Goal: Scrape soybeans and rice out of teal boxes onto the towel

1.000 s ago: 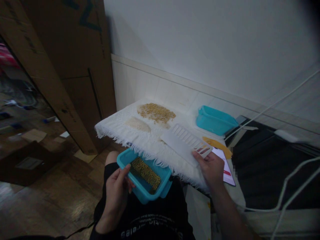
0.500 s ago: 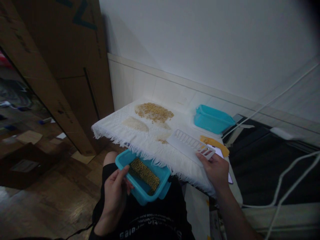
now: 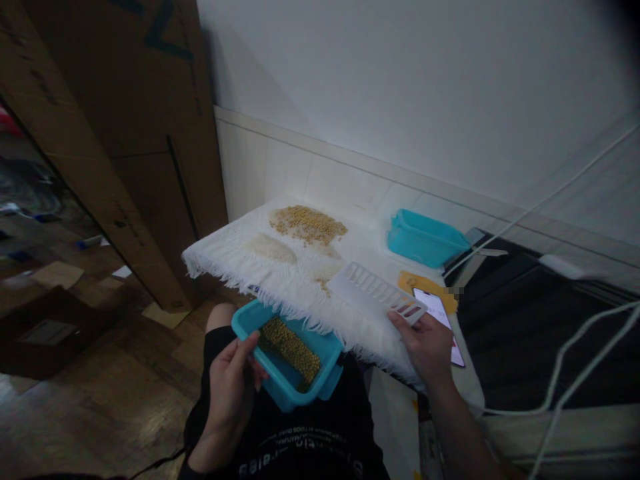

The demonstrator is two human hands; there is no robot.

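Observation:
My left hand point(image 3: 233, 377) grips the near left rim of a turquoise plastic bin point(image 3: 327, 363) above my lap, below the table edge. Yellow beans point(image 3: 290, 348) lie inside it. In my right hand point(image 3: 427, 343) is a white slotted plastic plate point(image 3: 357, 293), its flat far end low over the tablecloth near a small patch of pale grains with a few beans point(image 3: 324, 279). Farther back on the fringed white tablecloth point(image 3: 235, 237) spreads a pile of yellow beans point(image 3: 307, 225). A mound of pale, rice-like grains point(image 3: 270, 248) sits in front of it.
A second turquoise bin point(image 3: 427, 239) stands at the back right by the wall. Near my right hand lie a yellow cloth-like piece point(image 3: 445, 293) and a phone point(image 3: 457, 350). White cables point(image 3: 565, 360) cross the right side. A tall cardboard box point(image 3: 150, 167) stands left.
The slotted plate and my right hand have shifted slightly left and toward me, uncovering more of the phone. My left hand and the bin are almost unmoved.

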